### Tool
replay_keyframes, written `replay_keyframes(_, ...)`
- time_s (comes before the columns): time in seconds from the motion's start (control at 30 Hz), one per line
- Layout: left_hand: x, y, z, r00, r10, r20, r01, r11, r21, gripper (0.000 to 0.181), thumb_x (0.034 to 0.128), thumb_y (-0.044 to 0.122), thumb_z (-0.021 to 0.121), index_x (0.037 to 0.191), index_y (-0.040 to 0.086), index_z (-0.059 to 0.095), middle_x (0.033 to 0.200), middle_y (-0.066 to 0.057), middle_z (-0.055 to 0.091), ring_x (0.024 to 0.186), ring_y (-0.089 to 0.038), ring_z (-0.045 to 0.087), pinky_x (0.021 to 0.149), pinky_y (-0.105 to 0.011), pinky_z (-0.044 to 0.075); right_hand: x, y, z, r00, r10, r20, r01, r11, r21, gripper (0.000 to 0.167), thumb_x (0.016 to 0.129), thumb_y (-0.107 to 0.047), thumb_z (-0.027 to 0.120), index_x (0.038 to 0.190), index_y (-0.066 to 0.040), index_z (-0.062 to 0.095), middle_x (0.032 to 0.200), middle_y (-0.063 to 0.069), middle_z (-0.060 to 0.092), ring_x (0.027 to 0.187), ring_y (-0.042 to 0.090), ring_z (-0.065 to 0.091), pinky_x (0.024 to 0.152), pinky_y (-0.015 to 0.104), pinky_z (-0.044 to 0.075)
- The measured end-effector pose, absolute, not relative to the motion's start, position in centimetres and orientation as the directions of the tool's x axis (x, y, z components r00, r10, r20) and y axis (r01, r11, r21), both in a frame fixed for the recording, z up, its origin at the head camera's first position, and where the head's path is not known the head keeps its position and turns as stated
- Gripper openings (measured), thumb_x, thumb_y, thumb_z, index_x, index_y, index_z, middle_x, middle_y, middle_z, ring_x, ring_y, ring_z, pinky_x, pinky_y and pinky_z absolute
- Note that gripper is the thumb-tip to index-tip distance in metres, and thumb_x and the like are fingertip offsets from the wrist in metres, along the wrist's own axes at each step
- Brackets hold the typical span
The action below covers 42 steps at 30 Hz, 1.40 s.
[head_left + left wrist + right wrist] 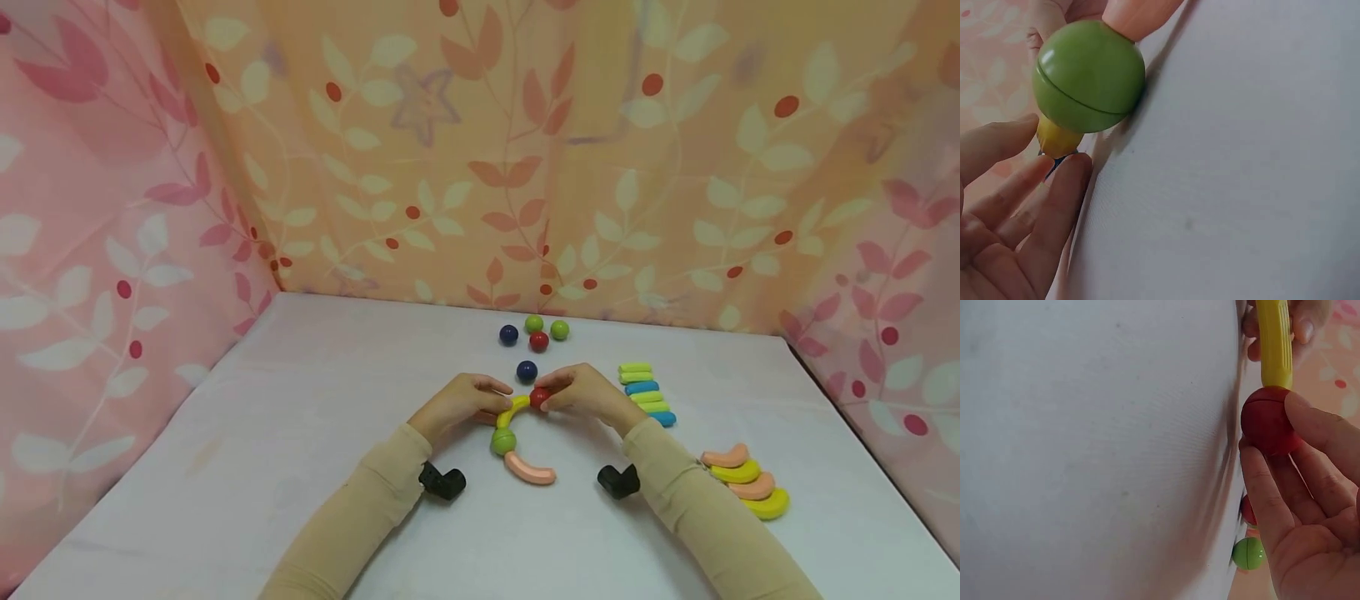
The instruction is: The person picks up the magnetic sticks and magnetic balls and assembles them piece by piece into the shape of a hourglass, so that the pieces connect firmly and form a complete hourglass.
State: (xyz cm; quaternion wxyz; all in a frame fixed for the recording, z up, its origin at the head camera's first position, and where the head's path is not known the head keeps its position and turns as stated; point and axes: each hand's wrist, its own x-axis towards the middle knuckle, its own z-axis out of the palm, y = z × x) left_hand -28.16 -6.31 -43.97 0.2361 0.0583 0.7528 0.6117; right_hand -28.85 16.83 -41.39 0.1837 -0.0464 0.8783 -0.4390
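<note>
Near the table's middle, a curved chain joins a salmon curved stick, a green ball, a yellow curved stick and a red ball. My left hand pinches the yellow stick between thumb and fingers; in the left wrist view the green ball hides part of that stick. With thumb and fingertips, my right hand holds the red ball against the yellow stick's end. A dark blue ball lies just beyond the hands.
Farther back sit another dark blue ball, a red ball and two green balls. To the right are a row of short lime and blue sticks and several curved salmon and yellow sticks. Patterned cloth surrounds the white table.
</note>
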Motion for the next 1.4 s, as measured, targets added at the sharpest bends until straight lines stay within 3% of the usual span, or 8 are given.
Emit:
replay_keyframes(0.2,-28.4,-5.7,-44.2,-0.882,0.375,-0.284,-0.190,0.270,0.944,0.033,0.0861,0.008,0.075,0.117,0.000,0.070,0.110,-0.013,0.073,0.081,-0.011,0.065,0.078,-0.030,0.061,-27.9,17.3,-41.1,-0.941,-0.220,-0.257,0.061,0.638,-0.768,0.040,0.085,-0.021,0.079,0.123,-0.012,0.071,0.122,0.008,0.070,0.109,0.021,0.063,0.098,0.037,0.055)
replay_keyframes(0.43,-28.2,-6.0,-44.4,-0.887,0.349,-0.301,-0.197,0.303,0.932,0.027,0.0860,0.011,0.076,0.112,0.004,0.073,0.113,-0.009,0.070,0.087,-0.013,0.063,0.076,-0.028,0.061,-24.9,20.7,-38.8,-0.960,-0.231,-0.159,-0.016,0.612,-0.790,0.057,0.084,-0.036,0.079,0.130,-0.006,0.064,0.130,0.015,0.066,0.123,0.030,0.060,0.102,0.047,0.052)
replay_keyframes(0.6,-28.2,-6.2,-44.3,-0.886,0.363,-0.289,-0.189,0.286,0.939,0.028,0.0868,0.011,0.075,0.113,0.003,0.073,0.115,-0.011,0.070,0.088,-0.013,0.065,0.078,-0.029,0.061,-23.7,24.4,-37.8,-0.971,-0.165,-0.170,0.031,0.624,-0.781,0.067,0.080,-0.050,0.080,0.131,-0.009,0.064,0.130,0.012,0.067,0.122,0.025,0.059,0.102,0.044,0.048)
replay_keyframes(0.7,-28.2,-6.3,-44.3,-0.885,0.367,-0.287,-0.190,0.277,0.942,0.028,0.0875,0.011,0.075,0.115,0.003,0.073,0.116,-0.011,0.070,0.089,-0.013,0.065,0.080,-0.030,0.061,-23.2,26.5,-37.6,-0.972,-0.147,-0.185,0.052,0.631,-0.774,0.066,0.082,-0.049,0.077,0.132,-0.009,0.063,0.128,0.010,0.068,0.119,0.022,0.060,0.105,0.048,0.046)
replay_keyframes(0.83,-28.4,-6.2,-44.5,-0.883,0.369,-0.290,-0.199,0.267,0.943,0.028,0.0877,0.011,0.074,0.115,0.003,0.072,0.116,-0.011,0.070,0.089,-0.014,0.065,0.081,-0.031,0.061,-22.6,28.8,-37.6,-0.970,-0.133,-0.204,0.070,0.651,-0.756,0.063,0.087,-0.048,0.074,0.135,-0.009,0.061,0.130,0.011,0.067,0.123,0.026,0.057,0.106,0.059,0.042)
replay_keyframes(1.03,-28.4,-6.0,-44.5,-0.885,0.360,-0.295,-0.203,0.271,0.941,0.027,0.0874,0.010,0.075,0.113,0.003,0.073,0.115,-0.010,0.070,0.088,-0.013,0.065,0.078,-0.030,0.061,-21.7,31.9,-37.8,-0.971,-0.108,-0.216,0.078,0.706,-0.704,0.060,0.091,-0.049,0.068,0.135,-0.009,0.060,0.137,0.015,0.061,0.126,0.034,0.053,0.099,0.058,0.046)
replay_keyframes(1.4,-28.7,-5.9,-44.6,-0.887,0.357,-0.294,-0.200,0.278,0.939,0.027,0.0867,0.011,0.076,0.113,0.004,0.073,0.116,-0.010,0.070,0.090,-0.014,0.066,0.078,-0.030,0.061,-21.0,36.0,-38.4,-0.958,-0.075,-0.277,0.142,0.717,-0.683,0.062,0.094,-0.049,0.063,0.138,-0.005,0.057,0.138,0.017,0.060,0.132,0.043,0.045,0.098,0.069,0.038)
